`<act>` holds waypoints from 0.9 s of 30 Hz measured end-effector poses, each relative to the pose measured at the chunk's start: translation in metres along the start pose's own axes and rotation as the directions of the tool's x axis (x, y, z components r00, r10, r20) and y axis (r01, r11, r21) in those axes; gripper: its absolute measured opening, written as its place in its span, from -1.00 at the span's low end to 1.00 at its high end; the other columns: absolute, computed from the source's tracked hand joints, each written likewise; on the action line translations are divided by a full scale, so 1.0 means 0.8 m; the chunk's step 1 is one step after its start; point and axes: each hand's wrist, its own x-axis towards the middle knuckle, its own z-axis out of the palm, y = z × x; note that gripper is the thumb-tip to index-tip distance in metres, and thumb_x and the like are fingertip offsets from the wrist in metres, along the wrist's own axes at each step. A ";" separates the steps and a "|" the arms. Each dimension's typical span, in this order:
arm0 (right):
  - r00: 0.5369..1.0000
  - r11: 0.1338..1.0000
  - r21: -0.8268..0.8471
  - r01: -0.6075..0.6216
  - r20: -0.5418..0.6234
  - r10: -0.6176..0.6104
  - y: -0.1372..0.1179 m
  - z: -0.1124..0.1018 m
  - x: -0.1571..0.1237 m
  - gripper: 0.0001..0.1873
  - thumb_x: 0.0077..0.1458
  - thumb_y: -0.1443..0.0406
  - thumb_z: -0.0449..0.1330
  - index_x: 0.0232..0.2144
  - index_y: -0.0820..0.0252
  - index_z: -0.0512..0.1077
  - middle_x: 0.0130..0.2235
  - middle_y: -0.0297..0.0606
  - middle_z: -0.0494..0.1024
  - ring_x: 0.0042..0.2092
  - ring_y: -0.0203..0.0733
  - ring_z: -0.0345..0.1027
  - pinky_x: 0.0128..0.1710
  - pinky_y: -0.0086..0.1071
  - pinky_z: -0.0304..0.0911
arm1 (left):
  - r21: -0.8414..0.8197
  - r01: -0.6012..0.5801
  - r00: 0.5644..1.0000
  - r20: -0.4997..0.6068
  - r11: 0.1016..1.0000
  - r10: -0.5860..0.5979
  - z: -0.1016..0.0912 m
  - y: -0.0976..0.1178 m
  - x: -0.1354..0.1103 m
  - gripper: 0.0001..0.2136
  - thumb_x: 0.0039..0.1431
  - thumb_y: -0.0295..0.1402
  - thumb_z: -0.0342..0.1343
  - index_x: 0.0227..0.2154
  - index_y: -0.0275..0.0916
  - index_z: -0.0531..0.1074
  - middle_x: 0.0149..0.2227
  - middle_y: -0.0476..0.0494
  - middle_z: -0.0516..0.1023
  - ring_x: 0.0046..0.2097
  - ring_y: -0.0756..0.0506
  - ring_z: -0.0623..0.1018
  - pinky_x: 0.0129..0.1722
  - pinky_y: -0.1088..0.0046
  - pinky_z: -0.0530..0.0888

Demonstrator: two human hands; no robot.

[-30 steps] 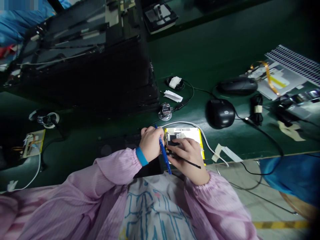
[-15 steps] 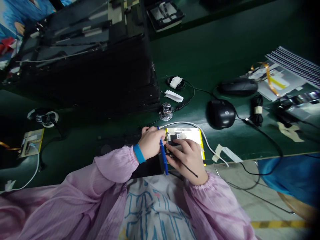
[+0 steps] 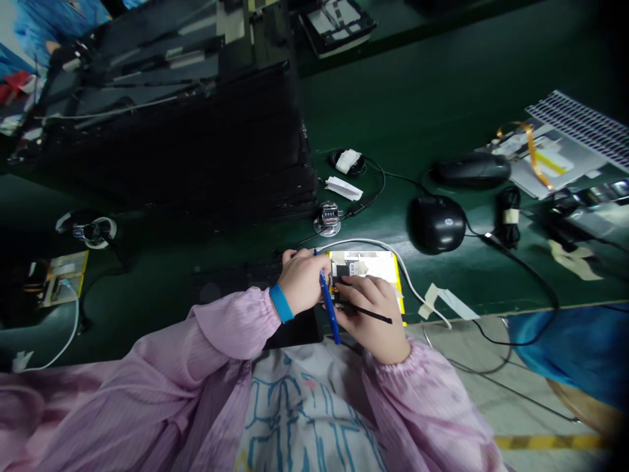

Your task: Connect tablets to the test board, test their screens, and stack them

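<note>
Two hands stay over yellow-edged panel (image 3: 376, 261): left hand (image 3: 302, 282) clamps blue pen (image 3: 329, 308), right hand (image 3: 372, 309) pinches black stylus (image 3: 376, 315), tail swung toward 3 o'clock.

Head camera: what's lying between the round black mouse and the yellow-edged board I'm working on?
In the head view, a white cable curves across the green mat between the round black mouse and the yellow-edged board; the rest is bare mat.

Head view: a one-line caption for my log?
Left hand holds a blue pen, right hand a black tool, both over a yellow-edged board on the green bench.
</note>
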 end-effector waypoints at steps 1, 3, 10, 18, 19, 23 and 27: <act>1.000 1.000 0.003 0.009 0.000 -0.009 0.000 0.000 0.000 -0.73 0.08 0.18 0.26 -0.20 0.21 0.47 -0.15 -0.11 0.54 -0.14 -0.03 0.30 -0.16 -0.14 0.27 | 0.001 0.005 1.000 0.006 1.000 -0.005 -0.001 0.001 0.000 -0.94 -0.06 -0.50 0.08 -0.52 -0.22 0.35 -0.47 0.00 0.47 -0.23 -0.09 0.41 0.01 0.18 0.17; 1.000 1.000 0.011 0.023 0.002 -0.023 0.000 0.001 -0.001 -0.74 0.09 0.21 0.25 -0.18 0.20 0.47 -0.15 -0.12 0.54 -0.13 -0.05 0.32 -0.10 -0.12 0.28 | 0.001 0.012 1.000 0.020 1.000 -0.012 -0.002 0.003 0.000 -0.94 -0.08 -0.50 0.08 -0.53 -0.22 0.34 -0.45 -0.01 0.48 -0.23 -0.09 0.41 0.01 0.18 0.17; 0.997 0.999 -0.041 0.014 0.077 -0.011 -0.003 -0.002 -0.001 -0.68 0.14 0.14 0.21 -0.10 0.16 0.50 -0.12 -0.09 0.50 -0.11 -0.01 0.28 -0.12 -0.11 0.25 | -0.011 -0.003 0.999 0.039 1.000 0.004 -0.005 0.003 0.000 -0.93 -0.10 -0.52 0.06 -0.54 -0.24 0.34 -0.44 -0.03 0.49 -0.23 -0.09 0.42 0.02 0.17 0.16; 0.984 0.993 -0.113 0.026 0.176 -0.006 -0.007 -0.004 0.005 -0.64 0.12 0.11 0.21 -0.09 0.15 0.51 -0.15 -0.10 0.49 -0.17 -0.02 0.22 -0.19 -0.14 0.17 | -0.005 -0.009 0.998 0.056 1.000 0.009 -0.010 0.005 0.001 -0.93 -0.02 -0.50 0.06 -0.52 -0.23 0.30 -0.44 -0.02 0.49 -0.20 -0.13 0.44 0.00 0.13 0.20; 0.985 0.996 -0.086 0.005 0.175 0.010 -0.006 -0.005 0.006 -0.64 0.11 0.10 0.21 -0.10 0.15 0.52 -0.15 -0.10 0.49 -0.17 -0.02 0.23 -0.19 -0.13 0.17 | -0.029 -0.006 0.999 0.046 1.000 0.007 -0.013 0.005 0.001 -0.93 0.01 -0.48 0.07 -0.51 -0.22 0.29 -0.43 -0.02 0.50 -0.22 -0.13 0.44 -0.01 0.15 0.23; 0.989 0.969 0.216 -0.122 0.104 0.101 -0.001 -0.014 0.010 -0.72 0.18 0.15 0.15 -0.15 0.13 0.53 -0.24 -0.16 0.51 -0.20 -0.08 0.32 -0.21 -0.16 0.24 | -0.236 -0.104 0.985 -0.158 0.966 0.068 -0.031 0.003 -0.003 -0.83 0.05 -0.42 0.12 -0.50 -0.20 0.19 -0.36 -0.06 0.52 -0.24 -0.10 0.46 -0.07 0.25 0.34; 0.928 0.764 0.541 -0.351 0.088 0.363 0.000 -0.036 0.014 -0.80 0.19 0.21 0.14 -0.31 0.12 0.55 -0.39 -0.25 0.51 -0.33 -0.21 0.40 -0.33 -0.29 0.31 | -0.411 -0.348 0.925 -0.295 0.842 0.238 -0.039 0.011 -0.017 -0.81 0.10 -0.43 0.09 -0.48 -0.19 0.16 -0.27 -0.15 0.53 -0.21 -0.08 0.51 -0.17 0.37 0.41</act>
